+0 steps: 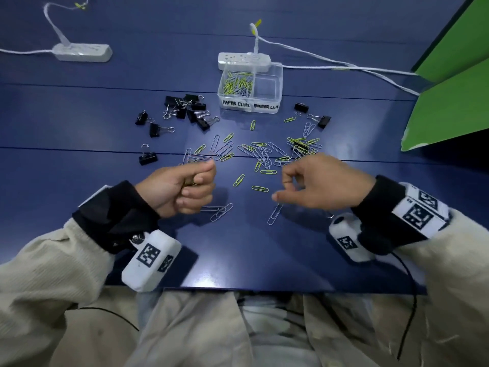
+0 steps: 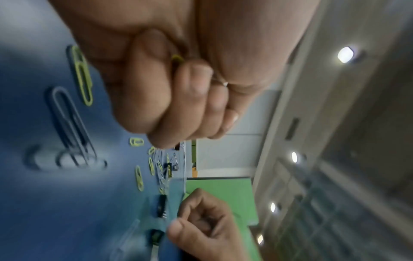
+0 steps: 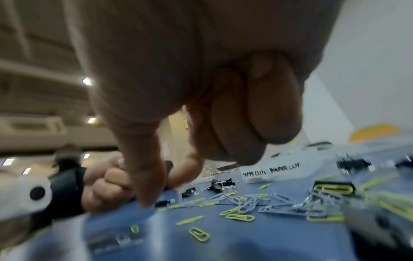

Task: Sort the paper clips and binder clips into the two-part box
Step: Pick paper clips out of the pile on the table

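Observation:
My left hand (image 1: 197,181) is a fist over the table's near middle, gripping paper clips; a yellow-green one (image 2: 177,58) shows between its fingers. The right hand (image 1: 281,188) hovers just above the loose paper clips (image 1: 259,152), thumb and forefinger apart, other fingers curled, nothing visible in it. The clear two-part box (image 1: 250,105) stands further back. Its left part, marked PAPER CLIPS, holds several clips (image 1: 236,84); no clips show in the right part (image 1: 267,86). Black binder clips (image 1: 188,109) cluster left of the box, with two (image 1: 301,107) to its right.
Two white power strips (image 1: 82,53) (image 1: 243,60) with white cables lie at the back, one touching the box. A green board (image 1: 449,88) leans at the right. A lone binder clip (image 1: 148,157) sits left of the left hand. The table's front edge (image 1: 238,290) is near my lap.

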`<state>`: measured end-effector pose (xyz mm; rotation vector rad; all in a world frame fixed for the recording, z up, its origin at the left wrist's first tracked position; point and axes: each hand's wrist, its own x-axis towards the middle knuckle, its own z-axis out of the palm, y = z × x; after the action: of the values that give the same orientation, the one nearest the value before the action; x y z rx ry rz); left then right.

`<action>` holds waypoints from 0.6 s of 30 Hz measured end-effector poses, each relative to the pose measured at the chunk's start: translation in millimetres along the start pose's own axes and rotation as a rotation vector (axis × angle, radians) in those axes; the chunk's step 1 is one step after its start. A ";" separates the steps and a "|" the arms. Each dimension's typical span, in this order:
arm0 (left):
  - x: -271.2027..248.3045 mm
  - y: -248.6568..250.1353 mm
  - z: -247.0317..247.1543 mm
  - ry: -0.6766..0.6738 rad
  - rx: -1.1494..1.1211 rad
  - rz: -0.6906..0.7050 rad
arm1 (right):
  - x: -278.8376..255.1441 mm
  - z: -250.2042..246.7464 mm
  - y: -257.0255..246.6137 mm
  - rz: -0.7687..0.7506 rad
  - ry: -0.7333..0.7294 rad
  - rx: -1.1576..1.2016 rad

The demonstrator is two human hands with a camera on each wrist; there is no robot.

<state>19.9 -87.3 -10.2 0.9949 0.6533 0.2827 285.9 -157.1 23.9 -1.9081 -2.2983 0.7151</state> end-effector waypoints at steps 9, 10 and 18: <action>-22.5 16.8 -6.2 0.224 1.223 -0.123 | 16.5 12.0 0.4 -0.269 -0.083 -0.340; -23.1 16.9 -6.9 0.239 1.273 -0.112 | 16.9 12.9 -0.3 -0.277 -0.087 -0.341; -13.8 -1.1 16.2 0.342 1.860 0.013 | 23.6 21.4 -4.5 -0.285 -0.195 -0.372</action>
<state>19.3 -105.9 0.2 2.7484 1.2182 -0.2844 269.1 -141.8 1.1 -1.6336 -2.9201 0.4855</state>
